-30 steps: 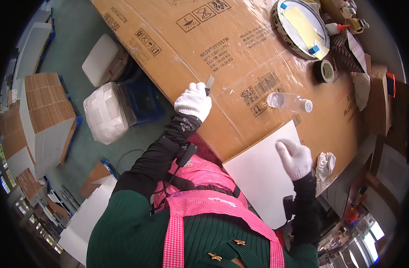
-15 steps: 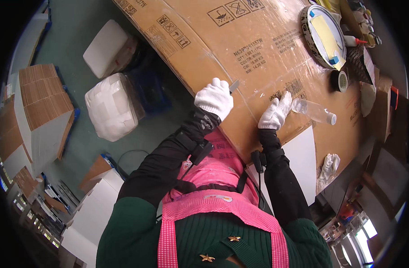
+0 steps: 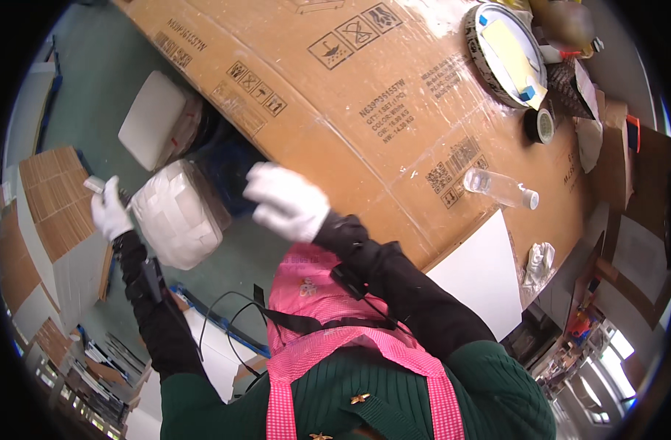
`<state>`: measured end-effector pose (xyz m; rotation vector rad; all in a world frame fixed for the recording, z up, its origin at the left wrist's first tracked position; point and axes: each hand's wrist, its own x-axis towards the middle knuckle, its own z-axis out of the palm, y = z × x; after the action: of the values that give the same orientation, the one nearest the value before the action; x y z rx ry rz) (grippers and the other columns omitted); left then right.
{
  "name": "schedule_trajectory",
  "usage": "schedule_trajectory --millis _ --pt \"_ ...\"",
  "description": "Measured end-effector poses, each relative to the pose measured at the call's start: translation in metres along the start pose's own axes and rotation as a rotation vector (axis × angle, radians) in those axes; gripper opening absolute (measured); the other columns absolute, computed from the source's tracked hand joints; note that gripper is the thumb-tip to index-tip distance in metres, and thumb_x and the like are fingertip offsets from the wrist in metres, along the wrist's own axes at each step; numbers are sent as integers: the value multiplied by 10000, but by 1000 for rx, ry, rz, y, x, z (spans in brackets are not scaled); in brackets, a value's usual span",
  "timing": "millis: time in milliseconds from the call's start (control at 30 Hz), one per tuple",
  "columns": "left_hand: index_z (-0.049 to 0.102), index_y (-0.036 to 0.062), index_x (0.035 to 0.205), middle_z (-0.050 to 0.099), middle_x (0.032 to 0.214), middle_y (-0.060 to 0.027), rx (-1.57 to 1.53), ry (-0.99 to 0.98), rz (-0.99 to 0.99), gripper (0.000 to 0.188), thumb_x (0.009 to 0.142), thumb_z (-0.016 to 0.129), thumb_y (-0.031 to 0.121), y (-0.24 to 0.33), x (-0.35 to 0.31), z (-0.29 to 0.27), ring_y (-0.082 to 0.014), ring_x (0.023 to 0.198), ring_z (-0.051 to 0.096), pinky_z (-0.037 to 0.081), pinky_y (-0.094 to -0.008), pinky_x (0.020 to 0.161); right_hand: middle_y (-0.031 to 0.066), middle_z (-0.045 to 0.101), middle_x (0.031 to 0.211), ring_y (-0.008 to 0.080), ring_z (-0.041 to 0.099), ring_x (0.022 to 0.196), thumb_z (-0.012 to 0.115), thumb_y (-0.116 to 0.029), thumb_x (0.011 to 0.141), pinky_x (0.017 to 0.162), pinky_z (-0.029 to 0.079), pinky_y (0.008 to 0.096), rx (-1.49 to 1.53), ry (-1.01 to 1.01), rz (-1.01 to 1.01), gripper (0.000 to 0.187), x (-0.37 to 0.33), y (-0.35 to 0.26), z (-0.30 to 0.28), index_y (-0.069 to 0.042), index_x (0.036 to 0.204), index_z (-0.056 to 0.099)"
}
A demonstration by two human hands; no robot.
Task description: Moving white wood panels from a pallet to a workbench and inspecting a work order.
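My left hand (image 3: 112, 214), in a white knit glove, is stretched out to the far left. It is closed round a flat grey-bladed tool (image 3: 95, 185), whose exact kind I cannot make out. Below it and to the right stands a white wrapped bundle (image 3: 178, 216). My right hand (image 3: 288, 202), gloved alike, hovers off the near left edge of a large cardboard box (image 3: 335, 158). Motion blurs it somewhat, but its thumb and fingers are apart and nothing shows in them.
On the box lie a clear plastic bottle (image 3: 500, 188), a tape roll (image 3: 539, 125), a round lid (image 3: 506, 55), a white board (image 3: 482, 275) and a crumpled white glove (image 3: 539, 265). Stacked cardboard sheets (image 3: 53, 198) stand at the left. A white block (image 3: 152, 121) sits on the floor.
My left hand has swung from the box far out to the left with the bladed tool. The right hand has left the box top beside the bottle and moved left.
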<state>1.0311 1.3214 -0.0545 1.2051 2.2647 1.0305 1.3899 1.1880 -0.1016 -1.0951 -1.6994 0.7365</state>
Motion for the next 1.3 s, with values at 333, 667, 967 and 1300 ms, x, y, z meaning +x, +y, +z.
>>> schedule_trajectory --millis 333,667,967,1300 --pt "609 -17 1044 623 901 -61 -327 70 121 266 886 582 196 20 -28 -17 -112 779 559 444 -247 730 254 508 1263 385 403 1233 488 -510 846 1058 245 473 -1144 472 943 618 63 119 -152 -9 1202 543" --pt "548 -62 1093 619 980 -155 -199 73 514 310 877 506 156 92 -57 -35 -181 782 578 483 -269 689 158 627 1012 284 617 940 628 -171 790 825 500 368 226 -179 -50 223 37 4 19 -55 980 627" --pt "560 -56 1018 625 942 -166 -381 143 400 311 842 525 197 92 -81 -29 -169 656 532 450 -273 563 196 445 1351 373 345 1276 482 -585 825 1052 197 517 -1237 367 482 669 201 200 -177 -89 1272 494" --pt "560 -43 1055 610 812 -138 -294 -24 790 371 896 540 291 158 -77 17 -168 557 527 431 -274 481 133 624 960 293 614 846 581 -192 842 795 482 365 249 -994 -36 163 107 32 94 -77 942 638"
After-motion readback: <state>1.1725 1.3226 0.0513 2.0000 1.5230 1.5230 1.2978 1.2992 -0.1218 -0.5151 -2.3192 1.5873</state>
